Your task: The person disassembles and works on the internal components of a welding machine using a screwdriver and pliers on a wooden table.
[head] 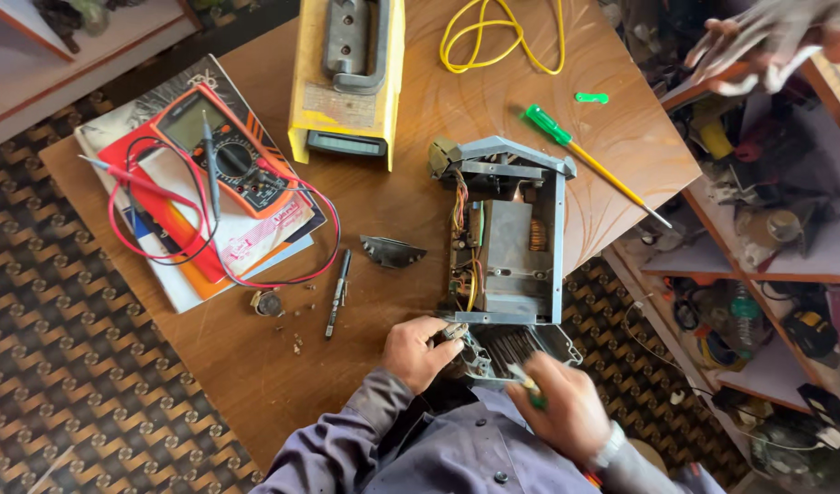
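Left hand: the left hand [418,352], low and centre in the frame, is curled closed around a corner of the grey vented end panel [516,350], steadying it against the near edge of the surface [255,366].
Right hand: the right hand [566,412], lower right of centre, is closed on a small green-handled tool [530,386] whose tip points at the panel; it looks like a screwdriver, though the fingers hide most of it.
Unit being worked on: the opened metal chassis [511,238] lies at centre right with its wiring and coil exposed, its near end close to the body, so both hands reach it without stretching.
Spare tools: a long green-handled screwdriver [589,160] lies at upper right, slanting toward the right edge; a dark pen-like tool [338,293] and a curved dark cover piece [391,250] lie left of the chassis.
Meter: an orange multimeter [228,151] with red and black leads rests on a stack of booklets [210,265] at the left, well apart from the hands.
Other things: a yellow case [347,82] sits at top centre, a yellow cable loop [502,37] beside it.
Edges: the chassis's right side lies near the surface's right edge, and the panel overhangs the near edge.
Open room: bare wood lies at lower left of the surface, dotted with small screws [296,343].
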